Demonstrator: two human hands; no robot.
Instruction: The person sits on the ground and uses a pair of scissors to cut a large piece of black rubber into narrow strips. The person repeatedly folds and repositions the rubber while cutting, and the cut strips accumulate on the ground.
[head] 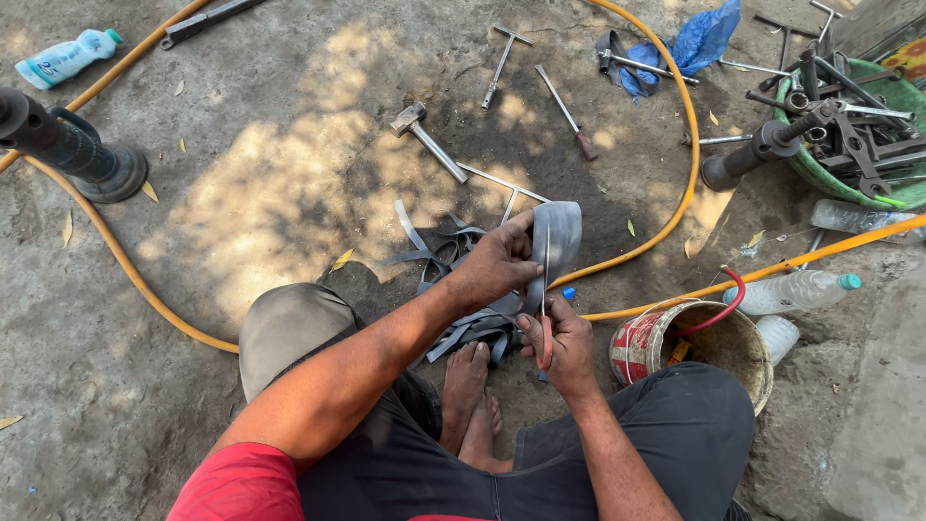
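Here the ground carries everything, and just ahead of the person's bare feet, near its middle, lies a heap of grey rubber strips. Over that heap the rubber piece stands with its long axis pointing away from the body. The left hand clenches its left edge, fingers curled over the top. Directly below, nearer the body, the right hand grips red-handled scissors, blades running up along the piece.
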